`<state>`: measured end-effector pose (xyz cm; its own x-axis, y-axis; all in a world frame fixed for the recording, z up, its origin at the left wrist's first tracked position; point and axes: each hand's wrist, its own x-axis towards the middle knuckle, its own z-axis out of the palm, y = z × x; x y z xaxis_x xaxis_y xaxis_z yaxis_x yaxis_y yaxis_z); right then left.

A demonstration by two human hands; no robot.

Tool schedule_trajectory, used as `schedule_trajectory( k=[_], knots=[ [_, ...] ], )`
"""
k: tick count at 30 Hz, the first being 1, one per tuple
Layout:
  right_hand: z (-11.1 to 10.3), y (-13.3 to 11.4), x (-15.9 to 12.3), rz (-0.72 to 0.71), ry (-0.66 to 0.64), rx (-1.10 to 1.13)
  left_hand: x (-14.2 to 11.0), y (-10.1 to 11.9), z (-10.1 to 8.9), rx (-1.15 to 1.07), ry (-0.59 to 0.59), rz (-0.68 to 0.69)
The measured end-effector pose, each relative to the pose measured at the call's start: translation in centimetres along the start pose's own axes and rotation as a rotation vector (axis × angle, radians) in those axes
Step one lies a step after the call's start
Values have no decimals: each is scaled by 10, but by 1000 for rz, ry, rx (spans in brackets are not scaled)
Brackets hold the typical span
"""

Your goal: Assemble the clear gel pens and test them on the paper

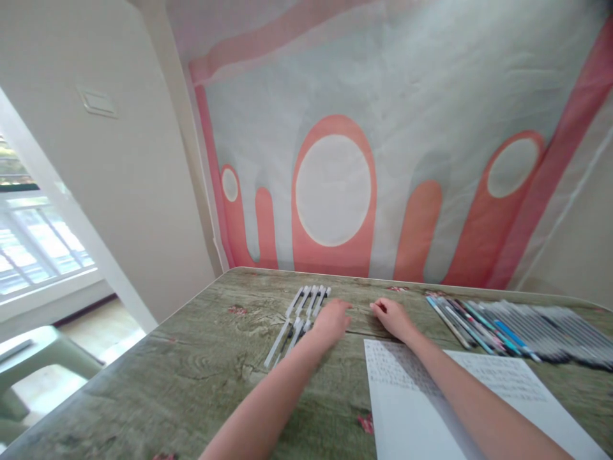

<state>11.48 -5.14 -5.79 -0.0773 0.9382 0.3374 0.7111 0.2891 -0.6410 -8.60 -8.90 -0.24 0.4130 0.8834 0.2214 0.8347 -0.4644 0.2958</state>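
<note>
Loosely open with the left hand (pixel 336 314), just beside clear pens (pixel 310 302) on the table (pixel 201 358): four in the far row, perhaps three nearer. Curled nearly closed with the right hand (pixel 391 317); cannot tell whether around anything. Reaching forward with both, crossing written paper (pixel 400 412) with the right forearm (pixel 462 380). Further right, bunched past counting: coloured pens (pixel 481 322).

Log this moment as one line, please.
Left hand: near slim translucent plastic pens; right hand: curled, contents unclear; beneath right forearm: white handwritten paper sheet
</note>
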Motion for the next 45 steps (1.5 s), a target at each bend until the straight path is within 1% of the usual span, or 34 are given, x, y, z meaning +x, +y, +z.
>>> schedule_trajectory(
  k=[2, 3, 6, 10, 15, 19, 24, 29, 34, 39, 45],
  knots=[
    [0, -1, 2, -9, 7, -19, 15, -23, -8, 126, -14, -173],
    [0, -2, 2, -6, 12, -19, 22, -32, -12, 147, -14, -201],
    [2, 0, 2, 2, 27, -12, 34, -51, -17, 179, -15, -235],
    [3, 1, 1, 2, 41, -4, 36, -58, -11, 209, 9, -271],
    [2, -1, 0, -2, 54, 0, 37, -59, -2, 244, 57, -290],
    [2, -2, 0, -9, 64, -4, 40, -57, 2, 282, 43, -275],
    [2, -3, -1, -22, 70, -4, 37, -53, 9, 278, 46, -281],
    [2, -3, -1, -15, 69, 6, 35, -54, 10, 257, 30, -303],
    [1, -4, -2, -18, 63, 14, 33, -54, 9, 230, 14, -273],
    [1, -5, -2, -18, 56, 8, 27, -45, 8, 198, -15, -222],
    [1, -4, -3, -21, 52, 2, 20, -26, 4, 129, -53, -207]
  ],
)
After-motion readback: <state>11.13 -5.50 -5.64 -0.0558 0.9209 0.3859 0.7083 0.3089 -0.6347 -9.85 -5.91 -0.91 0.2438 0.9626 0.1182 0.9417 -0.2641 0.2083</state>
